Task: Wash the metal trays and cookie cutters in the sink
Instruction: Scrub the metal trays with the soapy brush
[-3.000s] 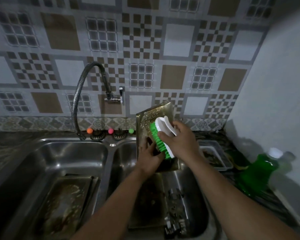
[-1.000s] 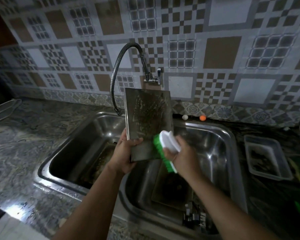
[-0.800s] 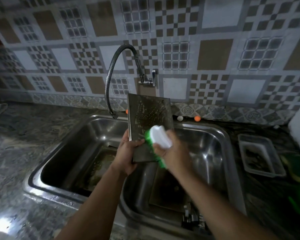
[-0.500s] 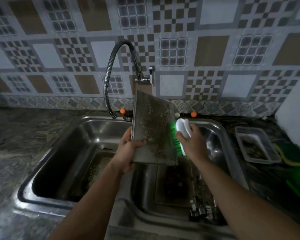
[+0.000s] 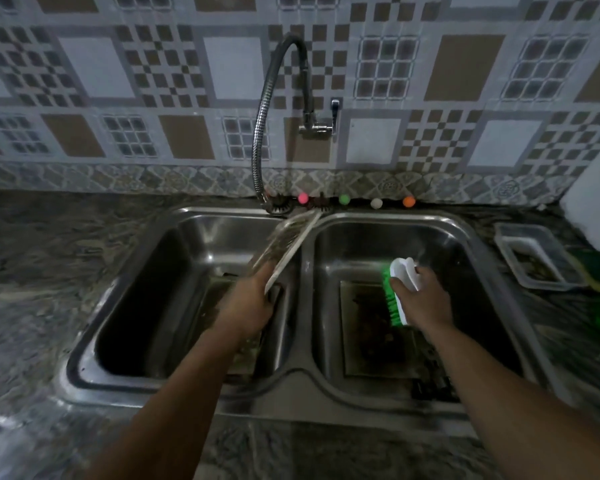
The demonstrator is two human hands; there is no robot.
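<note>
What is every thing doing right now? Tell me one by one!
Left hand: grips the held tray.
Held tray: tilted over the left basin, dirty.
Right hand: holds the brush.
Brush: off the tray, over the right basin.
Tray in right basin: lying flat, dirty.
Faucet: no water seen running.
Plastic container: on the counter, open.

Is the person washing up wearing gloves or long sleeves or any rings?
No gloves: the left hand and right hand are both bare. No sleeves show either; both forearms are uncovered right to the picture's edge. I can see no rings, watch or bracelet, though the picture is dim.
</note>
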